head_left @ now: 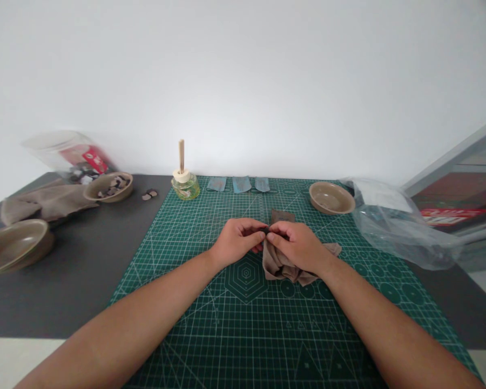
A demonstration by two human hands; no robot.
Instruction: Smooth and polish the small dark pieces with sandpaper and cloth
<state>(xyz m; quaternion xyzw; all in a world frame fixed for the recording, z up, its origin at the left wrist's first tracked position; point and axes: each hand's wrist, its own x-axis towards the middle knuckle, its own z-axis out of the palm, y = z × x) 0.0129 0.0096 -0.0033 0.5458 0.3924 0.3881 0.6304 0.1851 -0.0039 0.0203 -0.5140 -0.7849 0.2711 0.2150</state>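
Left hand [234, 241], right hand [298, 243] pinch small dark piece [266, 230]; right partly hides brown cloth [276, 266]. Reed diffuser [186, 187], bowl [332, 199], plastic bag [397, 235] around.

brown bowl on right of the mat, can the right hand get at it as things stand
Probably yes: only green mat shows between the right hand and the brown bowl, and the clear bag lies to the bowl's right. The hand seems to be pinching a small dark piece, though.
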